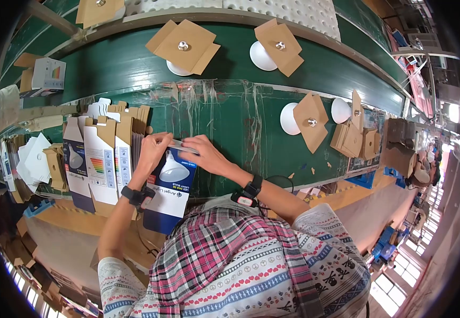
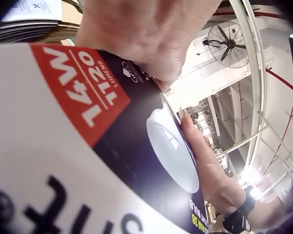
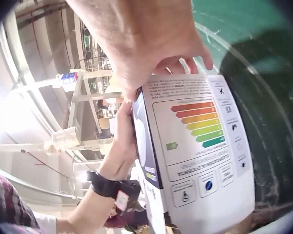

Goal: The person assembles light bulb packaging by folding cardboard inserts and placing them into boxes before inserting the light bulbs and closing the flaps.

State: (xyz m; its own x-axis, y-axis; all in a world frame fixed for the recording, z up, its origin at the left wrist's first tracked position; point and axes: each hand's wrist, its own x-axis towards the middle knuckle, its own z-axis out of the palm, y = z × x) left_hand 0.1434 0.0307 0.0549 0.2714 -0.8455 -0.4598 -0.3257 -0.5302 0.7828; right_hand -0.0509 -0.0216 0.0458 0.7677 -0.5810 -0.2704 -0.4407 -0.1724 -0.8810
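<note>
Lightbulb box [image 1: 172,185] stands upright at the near edge of the green belt [image 1: 251,114], close to the person's chest. The left hand [image 1: 153,151] and right hand [image 1: 207,153] pinch its top flap [image 1: 183,147] from either side. I'd judge the top is being closed, and the next move calls for tucking the flap in squarely. A stack of flat boxes [image 1: 100,159] crowds the left, while the belt to the right is freer, its bulbs in card collars [image 1: 301,119] well apart. At the left wrist, that hand [image 2: 146,34] curls over the box's [image 2: 112,146] upper edge, the right hand [image 2: 205,165] gripping the far edge. At the right wrist, fingers [image 3: 185,61] hook over the label side [image 3: 200,151].
</note>
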